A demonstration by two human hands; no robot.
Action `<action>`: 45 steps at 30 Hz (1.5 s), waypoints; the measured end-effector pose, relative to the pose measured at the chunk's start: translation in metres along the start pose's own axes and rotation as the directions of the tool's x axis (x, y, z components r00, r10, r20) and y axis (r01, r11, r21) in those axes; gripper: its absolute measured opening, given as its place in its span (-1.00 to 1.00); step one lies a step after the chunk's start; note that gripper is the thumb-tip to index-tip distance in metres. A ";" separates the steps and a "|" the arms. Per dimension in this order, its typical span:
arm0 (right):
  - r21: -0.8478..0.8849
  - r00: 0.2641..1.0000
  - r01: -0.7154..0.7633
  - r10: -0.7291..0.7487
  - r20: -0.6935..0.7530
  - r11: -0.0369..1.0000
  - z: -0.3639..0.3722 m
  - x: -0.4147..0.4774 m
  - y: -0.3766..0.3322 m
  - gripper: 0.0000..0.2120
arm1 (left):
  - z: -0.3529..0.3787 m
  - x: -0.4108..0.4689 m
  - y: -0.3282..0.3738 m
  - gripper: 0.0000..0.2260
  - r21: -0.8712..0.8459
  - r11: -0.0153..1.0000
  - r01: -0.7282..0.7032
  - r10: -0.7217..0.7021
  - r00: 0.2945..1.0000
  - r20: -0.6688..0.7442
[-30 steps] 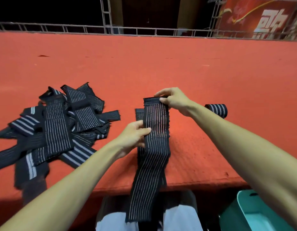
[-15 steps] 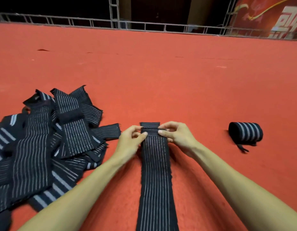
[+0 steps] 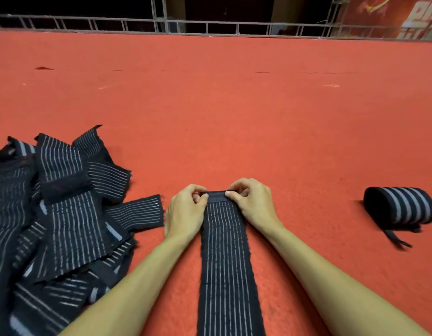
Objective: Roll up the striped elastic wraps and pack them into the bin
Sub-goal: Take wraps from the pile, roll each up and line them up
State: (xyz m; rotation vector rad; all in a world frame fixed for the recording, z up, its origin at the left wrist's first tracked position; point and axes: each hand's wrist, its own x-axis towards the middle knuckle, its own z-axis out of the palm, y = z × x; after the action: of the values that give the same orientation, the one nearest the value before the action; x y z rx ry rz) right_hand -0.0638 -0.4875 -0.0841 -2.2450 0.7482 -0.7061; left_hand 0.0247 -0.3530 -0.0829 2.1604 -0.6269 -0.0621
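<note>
1. The left hand [image 3: 185,209] and right hand [image 3: 252,204] each pinch a corner at the far end of a long black elastic wrap with thin white stripes [image 3: 224,251], fingers curled over its first small fold. The strip lies flat on the red carpeted surface [image 3: 234,117] between the forearms.
2. If 1 hand rolls ahead of the other, the core would likely skew and the roll would cone sideways.
3. A slack first turn could let the springy fabric unwind.
4. The heap of loose black striped wraps [image 3: 60,214] lies just beside the left hand; a stray end could get caught up.
5. The finished black roll with broad grey stripes [image 3: 401,206] sits well apart on the right, its tail loose, so it may uncoil when lifted. No bin is in view.
</note>
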 end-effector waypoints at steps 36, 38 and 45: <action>0.292 0.921 0.110 -0.208 0.329 0.950 -0.183 -0.130 -0.157 -0.87 | -0.167 -0.141 0.111 -0.88 -0.395 0.918 0.010 0.255 0.750 0.611; 0.390 0.894 0.036 -0.205 0.400 0.920 -0.197 -0.141 -0.167 -0.90 | -0.182 -0.152 0.122 -0.89 -0.466 0.879 0.099 0.262 0.716 0.647; 0.794 0.878 -0.133 -0.301 0.372 0.594 -0.238 -0.156 -0.200 -0.86 | -0.235 -0.182 0.173 -0.79 -0.746 0.632 0.211 0.539 0.572 0.619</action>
State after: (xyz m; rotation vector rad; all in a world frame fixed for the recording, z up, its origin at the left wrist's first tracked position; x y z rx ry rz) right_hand -0.2639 -0.3575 0.1684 -1.4765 0.0066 -0.3715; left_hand -0.1452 -0.1845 0.1643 1.0755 -1.0986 -1.0938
